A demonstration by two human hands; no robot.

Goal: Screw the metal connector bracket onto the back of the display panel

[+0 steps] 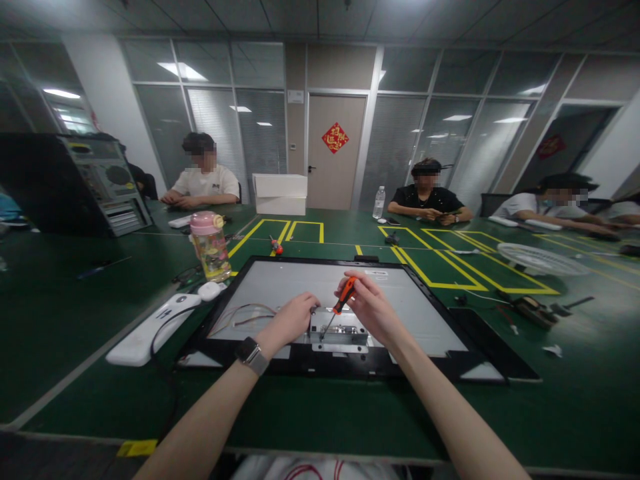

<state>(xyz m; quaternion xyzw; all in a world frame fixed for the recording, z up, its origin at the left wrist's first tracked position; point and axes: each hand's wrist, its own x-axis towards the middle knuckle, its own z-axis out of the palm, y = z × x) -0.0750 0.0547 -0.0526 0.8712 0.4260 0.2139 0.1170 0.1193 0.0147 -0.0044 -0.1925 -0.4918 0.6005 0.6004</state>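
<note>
An orange and black screwdriver (345,295) is held by its handle in my right hand (373,307), fingers closed round it. It slants down to the left, its tip at the lower left of a silver metal bracket (345,347). My left hand (295,320) has its fingers bent at the upper left corner of that bracket; its fingertips are partly hidden. The bracket rests on the near part of a large flat display panel (280,280) with a black frame and pale grey back. Thin wires (243,313) lie on the panel left of my left hand.
A white power strip (155,330) with a black cable and a pink-lidded bottle (209,247) stand left of the panel. A computer case (107,187) is farther left. White boxes (281,195) and several seated people are across the table. A dark tool (533,310) lies right.
</note>
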